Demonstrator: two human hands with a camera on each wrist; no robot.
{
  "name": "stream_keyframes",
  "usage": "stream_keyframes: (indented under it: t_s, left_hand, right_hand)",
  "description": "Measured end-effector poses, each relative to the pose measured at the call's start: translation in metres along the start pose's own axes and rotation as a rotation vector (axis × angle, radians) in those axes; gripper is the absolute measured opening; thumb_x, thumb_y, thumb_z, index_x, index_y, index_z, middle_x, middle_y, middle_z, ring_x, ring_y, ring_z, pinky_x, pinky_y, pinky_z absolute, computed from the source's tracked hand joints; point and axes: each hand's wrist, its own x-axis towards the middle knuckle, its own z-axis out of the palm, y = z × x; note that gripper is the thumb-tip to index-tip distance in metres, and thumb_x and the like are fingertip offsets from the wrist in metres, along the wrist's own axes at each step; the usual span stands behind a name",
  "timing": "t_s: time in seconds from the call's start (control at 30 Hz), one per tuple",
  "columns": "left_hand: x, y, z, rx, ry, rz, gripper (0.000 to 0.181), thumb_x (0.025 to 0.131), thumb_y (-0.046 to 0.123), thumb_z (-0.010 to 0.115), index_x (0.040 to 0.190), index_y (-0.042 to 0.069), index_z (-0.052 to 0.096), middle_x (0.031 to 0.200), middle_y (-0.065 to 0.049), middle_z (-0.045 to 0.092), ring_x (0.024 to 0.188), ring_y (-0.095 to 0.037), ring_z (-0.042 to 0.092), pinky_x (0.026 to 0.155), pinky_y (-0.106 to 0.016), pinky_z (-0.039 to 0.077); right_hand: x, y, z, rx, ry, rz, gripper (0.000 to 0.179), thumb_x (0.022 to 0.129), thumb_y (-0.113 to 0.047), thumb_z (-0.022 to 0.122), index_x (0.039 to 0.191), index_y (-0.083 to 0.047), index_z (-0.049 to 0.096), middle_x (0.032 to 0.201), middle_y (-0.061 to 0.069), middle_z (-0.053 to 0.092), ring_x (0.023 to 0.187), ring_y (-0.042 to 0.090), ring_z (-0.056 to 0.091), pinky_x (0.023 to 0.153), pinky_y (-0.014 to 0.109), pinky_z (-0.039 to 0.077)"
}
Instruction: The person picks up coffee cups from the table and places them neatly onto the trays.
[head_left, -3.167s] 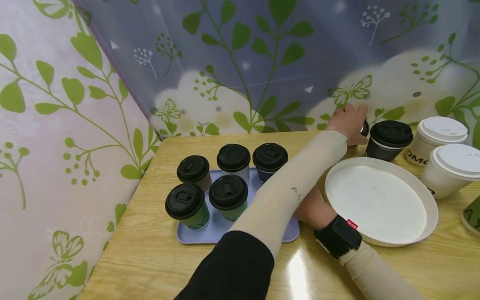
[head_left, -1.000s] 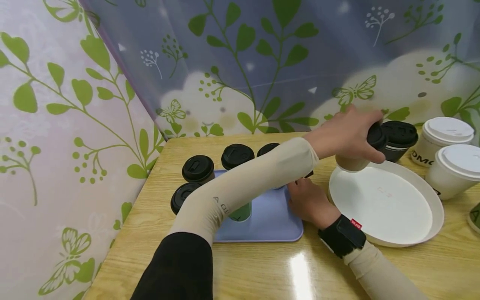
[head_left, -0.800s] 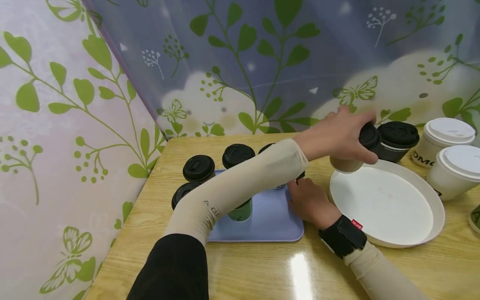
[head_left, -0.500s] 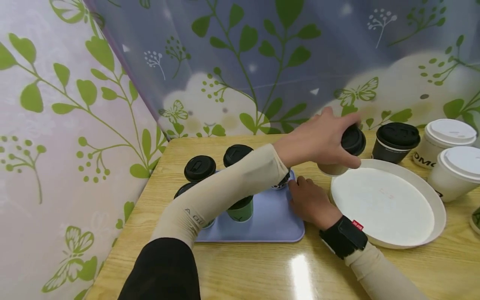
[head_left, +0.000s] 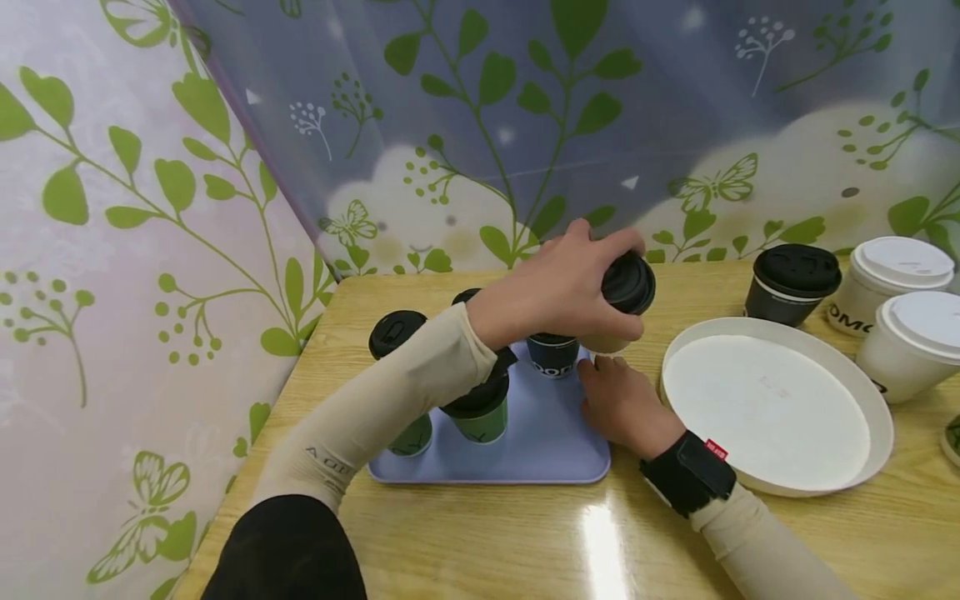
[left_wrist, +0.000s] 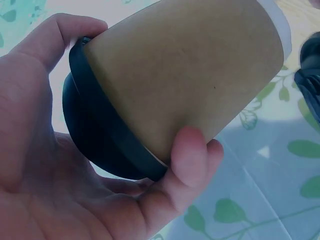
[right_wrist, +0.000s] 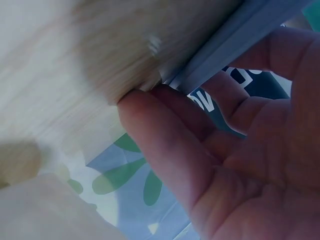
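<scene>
In the head view my left hand (head_left: 551, 287) holds a coffee cup (head_left: 628, 283) with a black lid above the right back part of the lilac tray (head_left: 558, 454). The left wrist view shows this cup's plain brown paper side (left_wrist: 185, 75); fingers and thumb curl round it at the lid. My right hand (head_left: 618, 402) grips the tray's right rim (right_wrist: 220, 55), with fingers on both sides of it. On the tray stand a dark cup (head_left: 553, 354), two green cups and others with black lids, partly hidden by my left arm.
A round white tray (head_left: 765, 408) lies to the right on the wooden table (head_left: 480, 533). Behind and beside it stand a black-lidded dark cup (head_left: 787, 292) and two white-lidded cups (head_left: 911, 337). A green cup (head_left: 952, 442) shows at the right edge. Patterned cloth walls close off the back and left.
My left hand picked up the brown cup from behind the round white tray and carried it left to above the lilac tray. My right hand stays at the tray's rim.
</scene>
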Motion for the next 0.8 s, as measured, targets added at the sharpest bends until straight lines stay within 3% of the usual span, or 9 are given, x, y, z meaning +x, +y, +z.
stream_keyframes:
  t_s: [0.2,0.27,0.47,0.63,0.8]
  left_hand:
    - [-0.017,-0.009,0.0,0.001,-0.045,0.014,0.074,0.089,0.048,0.072,0.154,0.029,0.042,0.132,-0.012,0.044,0.097,-0.021,0.057,0.078,-0.032,0.05]
    - [-0.021,-0.011,0.001,0.001,-0.053,0.018,0.075,0.089,0.048,0.073,0.154,0.029,0.042,0.132,-0.013,0.044,0.097,-0.021,0.057,0.078,-0.032,0.05]
    - [-0.028,-0.019,0.003,-0.015,-0.053,0.005,0.075,0.088,0.049,0.074,0.152,0.028,0.043,0.134,-0.014,0.044,0.096,-0.023,0.058,0.078,-0.034,0.051]
    - [-0.035,-0.024,0.004,-0.005,-0.034,0.003,0.074,0.088,0.053,0.075,0.151,0.028,0.046,0.139,-0.015,0.044,0.098,-0.023,0.058,0.08,-0.035,0.051]
    - [-0.041,-0.027,0.008,-0.012,-0.037,0.017,0.072,0.088,0.053,0.075,0.15,0.028,0.047,0.129,-0.013,0.046,0.095,-0.024,0.058,0.077,-0.035,0.052]
  right_hand:
    - [-0.004,0.001,0.001,0.171,0.074,-0.009,0.05,0.091,0.0,0.065,0.138,0.002,0.05,0.123,0.022,0.058,0.102,0.034,0.065,0.065,0.045,0.055]
    - [-0.005,0.001,0.001,0.2,0.078,-0.001,0.051,0.091,0.001,0.064,0.14,0.0,0.049,0.127,0.023,0.057,0.106,0.035,0.065,0.067,0.047,0.056]
    - [-0.004,0.0,-0.001,0.132,0.015,0.039,0.041,0.095,-0.005,0.061,0.135,0.002,0.054,0.115,0.021,0.063,0.098,0.039,0.063,0.073,0.053,0.055]
    - [-0.004,0.001,-0.002,0.07,0.01,0.01,0.043,0.096,-0.008,0.063,0.137,0.004,0.055,0.115,0.021,0.061,0.093,0.037,0.06,0.073,0.052,0.055]
    - [-0.005,0.002,-0.003,0.035,0.017,-0.02,0.035,0.096,-0.01,0.065,0.125,0.01,0.062,0.107,0.023,0.059,0.089,0.037,0.06,0.071,0.051,0.056]
